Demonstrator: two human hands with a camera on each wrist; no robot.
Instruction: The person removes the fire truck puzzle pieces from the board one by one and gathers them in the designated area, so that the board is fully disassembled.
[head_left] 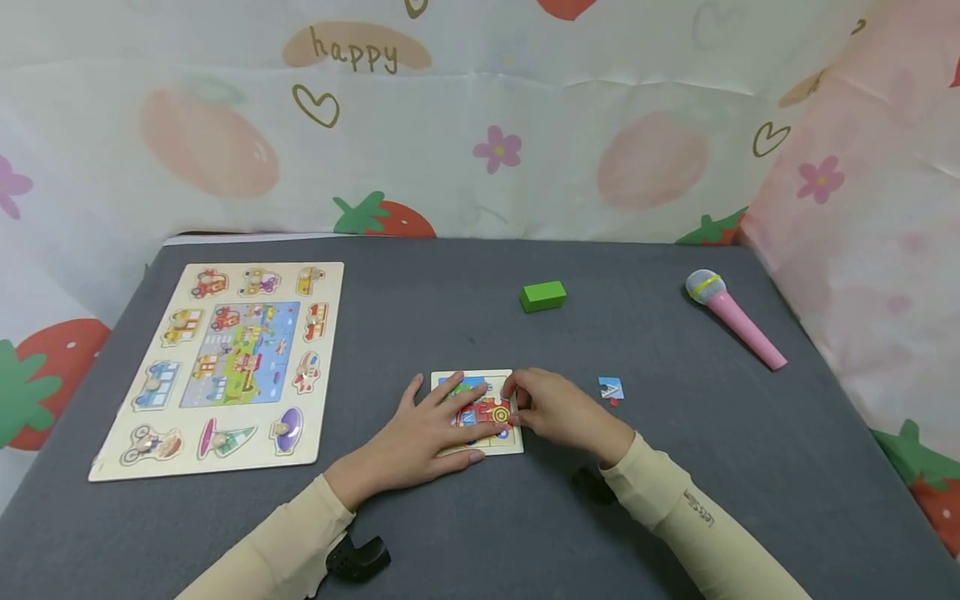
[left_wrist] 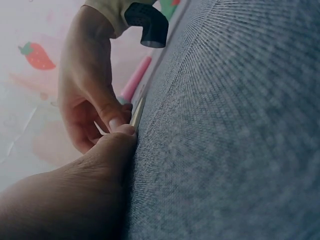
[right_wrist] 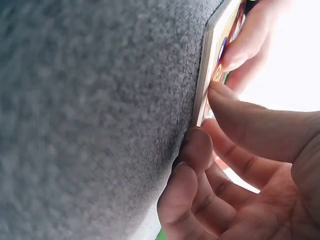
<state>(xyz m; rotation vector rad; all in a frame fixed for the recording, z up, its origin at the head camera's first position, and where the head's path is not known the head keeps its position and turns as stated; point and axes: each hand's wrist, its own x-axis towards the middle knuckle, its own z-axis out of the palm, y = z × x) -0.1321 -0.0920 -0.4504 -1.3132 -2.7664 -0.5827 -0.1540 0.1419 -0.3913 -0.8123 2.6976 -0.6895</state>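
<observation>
A small wooden jigsaw puzzle (head_left: 517, 444) with a red vehicle picture lies flat on the grey table. Across its left and middle part my left hand (head_left: 423, 437) rests with fingers spread, covering much of the picture. At the puzzle's right edge, my right hand (head_left: 558, 408) has thumb and fingers curled. In the right wrist view its thumb (right_wrist: 240, 112) lies on the top face near the rim, while the fingertips (right_wrist: 197, 142) sit against the side edge. A loose blue jigsaw piece (head_left: 611, 388) with a red tab lies right of that hand.
On the left lies a large wooden peg puzzle board (head_left: 327, 367) with vehicle and toy pieces. A green block (head_left: 543, 296) stands behind the small puzzle. Toward the back right is a pink toy microphone (head_left: 742, 325). A printed curtain (head_left: 540, 92) hangs behind the table.
</observation>
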